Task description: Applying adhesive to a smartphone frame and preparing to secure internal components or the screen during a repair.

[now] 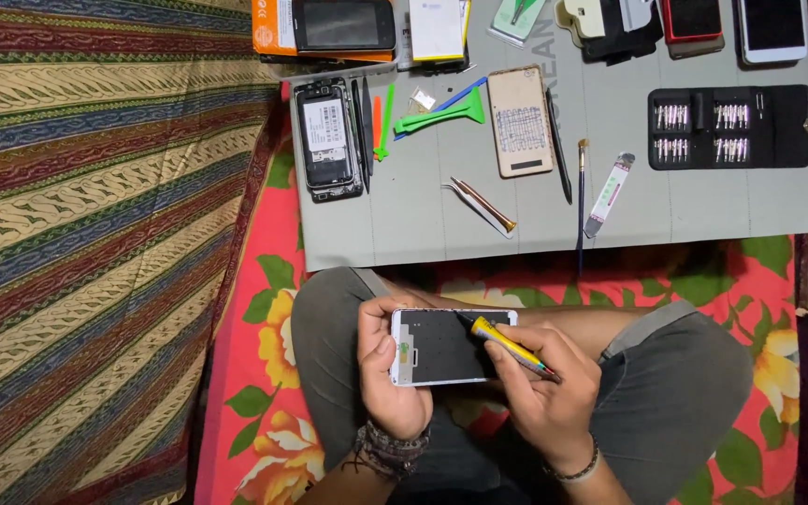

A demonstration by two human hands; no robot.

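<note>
Over the person's crossed legs, below the grey work mat [423, 234], the left hand [387, 374] clasps a white-framed phone [441, 348] by its left end, fingers curled round the edge. Its long axis runs left to right. The right hand [540, 388] pinches a yellow-handled screwdriver [507, 344], slanting up-left, tip on the phone's upper edge, right of centre. Up on the mat lie tweezers [483, 206], well apart.
</note>
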